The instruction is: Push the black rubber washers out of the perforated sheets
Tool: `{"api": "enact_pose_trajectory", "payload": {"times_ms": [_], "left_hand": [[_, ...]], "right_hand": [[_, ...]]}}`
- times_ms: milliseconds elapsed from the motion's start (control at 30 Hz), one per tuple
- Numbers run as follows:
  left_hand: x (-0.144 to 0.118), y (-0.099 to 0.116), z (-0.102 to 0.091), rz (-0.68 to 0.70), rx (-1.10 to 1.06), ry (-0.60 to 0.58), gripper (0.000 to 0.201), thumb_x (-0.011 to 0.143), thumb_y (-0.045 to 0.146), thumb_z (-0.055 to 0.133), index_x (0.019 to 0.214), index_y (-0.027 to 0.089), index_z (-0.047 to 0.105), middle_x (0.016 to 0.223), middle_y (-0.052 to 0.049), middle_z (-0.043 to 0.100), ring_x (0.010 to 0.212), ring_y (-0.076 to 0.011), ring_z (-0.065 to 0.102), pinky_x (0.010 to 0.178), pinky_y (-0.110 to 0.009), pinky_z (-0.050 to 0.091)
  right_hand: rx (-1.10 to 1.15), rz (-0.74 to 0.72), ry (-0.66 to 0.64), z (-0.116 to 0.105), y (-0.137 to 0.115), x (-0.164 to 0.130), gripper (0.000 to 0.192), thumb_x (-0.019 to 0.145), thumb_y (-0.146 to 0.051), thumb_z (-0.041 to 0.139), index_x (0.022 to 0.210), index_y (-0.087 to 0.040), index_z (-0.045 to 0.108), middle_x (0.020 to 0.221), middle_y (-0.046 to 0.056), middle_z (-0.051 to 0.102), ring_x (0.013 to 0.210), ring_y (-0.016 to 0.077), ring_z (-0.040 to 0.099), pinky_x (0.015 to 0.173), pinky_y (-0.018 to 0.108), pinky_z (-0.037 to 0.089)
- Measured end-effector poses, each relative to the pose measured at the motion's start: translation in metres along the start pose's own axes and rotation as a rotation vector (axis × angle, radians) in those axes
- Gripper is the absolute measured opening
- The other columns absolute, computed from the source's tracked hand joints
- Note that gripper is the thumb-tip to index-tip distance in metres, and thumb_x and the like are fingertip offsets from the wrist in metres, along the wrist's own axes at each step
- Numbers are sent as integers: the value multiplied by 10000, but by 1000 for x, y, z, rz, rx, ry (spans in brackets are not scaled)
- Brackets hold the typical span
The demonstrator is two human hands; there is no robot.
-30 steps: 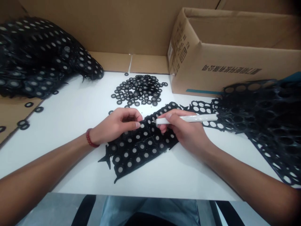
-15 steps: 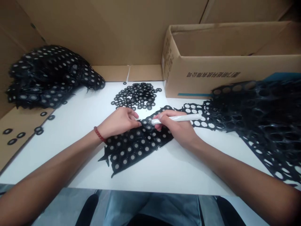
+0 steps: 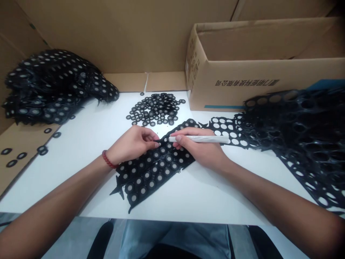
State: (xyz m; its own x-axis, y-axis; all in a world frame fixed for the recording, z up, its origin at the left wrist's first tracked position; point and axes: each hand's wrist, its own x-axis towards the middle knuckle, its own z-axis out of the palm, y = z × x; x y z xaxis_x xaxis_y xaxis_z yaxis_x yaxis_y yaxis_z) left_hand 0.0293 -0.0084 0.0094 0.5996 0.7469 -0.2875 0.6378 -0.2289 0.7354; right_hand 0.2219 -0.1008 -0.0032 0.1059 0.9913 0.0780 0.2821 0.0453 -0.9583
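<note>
A black rubber sheet (image 3: 151,172) studded with round ringed discs lies on the white table (image 3: 188,194) in front of me. My left hand (image 3: 132,145) presses its fingertips on the sheet's upper edge, a red bead bracelet on the wrist. My right hand (image 3: 202,149) grips a white pen-like tool (image 3: 205,139), its tip pointing left at a disc near my left fingertips. Behind the hands lies a pile of loose black rings (image 3: 156,108).
A heap of filled black sheets (image 3: 54,86) sits at the back left. Emptied sheets with open holes (image 3: 302,126) are piled at right. An open cardboard box (image 3: 256,79) stands at the back right. Cardboard walls surround the table; stray rings (image 3: 16,156) lie at left.
The view has shifted slightly. My right hand and the tool's tip have slid a little left along the sheet, and the left fingers stay on the sheet's edge.
</note>
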Motion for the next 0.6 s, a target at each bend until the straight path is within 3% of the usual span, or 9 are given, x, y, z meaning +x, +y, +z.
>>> {"api": "enact_pose_trajectory", "payload": {"times_ms": [133, 333, 600], "left_hand": [[0, -2, -3, 78, -10, -41, 238, 765, 415, 624, 835, 193, 676, 774, 8, 668, 720, -141, 575, 698, -263, 430], [0, -3, -6, 127, -196, -138, 231, 756, 398, 657, 867, 199, 697, 877, 9, 692, 813, -136, 595, 760, -234, 441], [1, -9, 1, 143, -342, -116, 197, 738, 338, 698, 883, 205, 707, 895, 7, 702, 826, -126, 606, 794, -231, 452]], "right_hand": [[-15, -42, -7, -1, -1, -1, 151, 815, -266, 599, 861, -207, 729, 729, -13, 722, 694, 114, 674, 663, 212, 517], [-17, -71, -43, -2, -7, -5, 143, 806, -231, 606, 872, -198, 728, 753, -18, 731, 704, 109, 682, 667, 195, 522], [-68, -64, -32, -2, -9, -5, 139, 802, -211, 599, 851, -206, 729, 735, -32, 728, 702, 100, 679, 665, 183, 512]]}}
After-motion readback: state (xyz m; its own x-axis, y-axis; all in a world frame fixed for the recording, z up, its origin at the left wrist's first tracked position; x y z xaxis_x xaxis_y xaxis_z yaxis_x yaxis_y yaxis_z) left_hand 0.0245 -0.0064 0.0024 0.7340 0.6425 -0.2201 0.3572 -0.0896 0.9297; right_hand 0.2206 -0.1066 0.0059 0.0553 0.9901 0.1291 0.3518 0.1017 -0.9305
